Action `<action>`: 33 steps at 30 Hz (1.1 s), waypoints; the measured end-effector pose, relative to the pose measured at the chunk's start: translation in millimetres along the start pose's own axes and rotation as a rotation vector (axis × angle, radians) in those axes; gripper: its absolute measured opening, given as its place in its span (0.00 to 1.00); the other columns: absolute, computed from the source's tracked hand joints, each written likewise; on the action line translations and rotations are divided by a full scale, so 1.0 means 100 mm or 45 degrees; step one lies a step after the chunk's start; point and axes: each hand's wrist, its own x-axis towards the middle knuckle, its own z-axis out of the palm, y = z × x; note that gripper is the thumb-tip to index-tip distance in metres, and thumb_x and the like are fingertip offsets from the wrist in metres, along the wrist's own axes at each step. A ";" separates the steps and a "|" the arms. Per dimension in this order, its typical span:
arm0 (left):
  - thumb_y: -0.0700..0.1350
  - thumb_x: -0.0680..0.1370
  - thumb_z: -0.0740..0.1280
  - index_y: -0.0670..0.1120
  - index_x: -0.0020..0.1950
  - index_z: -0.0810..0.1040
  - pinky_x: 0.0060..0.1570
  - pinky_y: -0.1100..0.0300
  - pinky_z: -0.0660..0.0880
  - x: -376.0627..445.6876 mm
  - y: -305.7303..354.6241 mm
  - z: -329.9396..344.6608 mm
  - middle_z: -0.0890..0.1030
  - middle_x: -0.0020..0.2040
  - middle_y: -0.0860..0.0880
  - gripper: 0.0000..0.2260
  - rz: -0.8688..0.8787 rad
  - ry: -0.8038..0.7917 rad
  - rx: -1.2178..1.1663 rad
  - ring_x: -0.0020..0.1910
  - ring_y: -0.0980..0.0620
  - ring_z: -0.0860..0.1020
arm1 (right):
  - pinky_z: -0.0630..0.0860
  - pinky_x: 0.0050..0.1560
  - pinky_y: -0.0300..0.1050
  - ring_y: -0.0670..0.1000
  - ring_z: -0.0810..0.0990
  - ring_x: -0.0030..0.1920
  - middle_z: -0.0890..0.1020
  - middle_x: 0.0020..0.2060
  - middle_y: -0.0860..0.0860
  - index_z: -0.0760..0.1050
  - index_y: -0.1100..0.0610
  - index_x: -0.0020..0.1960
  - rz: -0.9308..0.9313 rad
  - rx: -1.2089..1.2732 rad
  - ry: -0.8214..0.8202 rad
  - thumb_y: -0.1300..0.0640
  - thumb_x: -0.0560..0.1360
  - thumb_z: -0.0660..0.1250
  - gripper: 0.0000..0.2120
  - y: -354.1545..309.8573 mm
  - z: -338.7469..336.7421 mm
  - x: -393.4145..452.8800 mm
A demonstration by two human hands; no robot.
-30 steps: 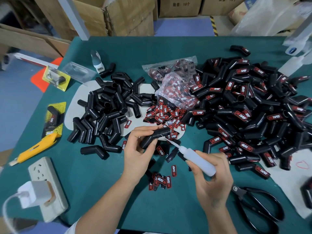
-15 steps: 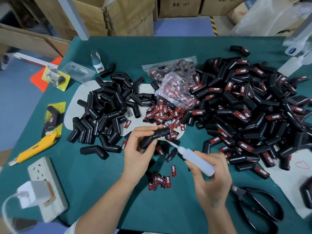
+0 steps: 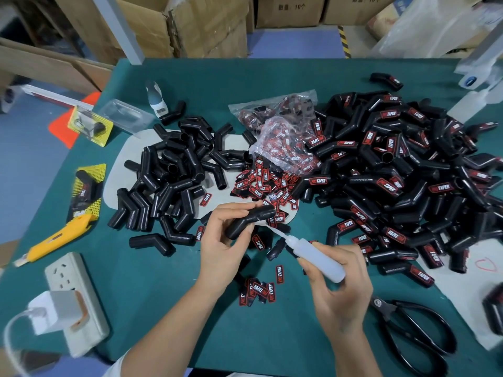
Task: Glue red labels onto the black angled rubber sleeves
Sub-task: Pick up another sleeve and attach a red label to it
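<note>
Head view: the left hand [image 3: 223, 238] has its fingers curled round a light, pliable-looking black sleeve [image 3: 251, 219] held above the table [image 3: 163, 268], best gripped near its bend, while the right hand [image 3: 340, 289] pinches the glue bottle [image 3: 315, 258].

"PRO TAPER" on red labels [image 3: 318, 181] (cardboard box [image 3: 291, 9]: "10个")

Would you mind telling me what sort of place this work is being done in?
Probably a small factory or packing workshop: heaps of black sleeves on a green table, a bag of red labels, and stacked cardboard cartons behind.
</note>
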 end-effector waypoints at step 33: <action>0.36 0.79 0.71 0.58 0.59 0.80 0.64 0.60 0.76 -0.01 0.07 0.02 0.83 0.60 0.54 0.17 -0.046 0.011 0.094 0.63 0.50 0.82 | 0.72 0.51 0.35 0.45 0.78 0.50 0.81 0.51 0.43 0.78 0.48 0.60 0.016 0.025 0.002 0.46 0.81 0.71 0.11 0.01 0.02 0.00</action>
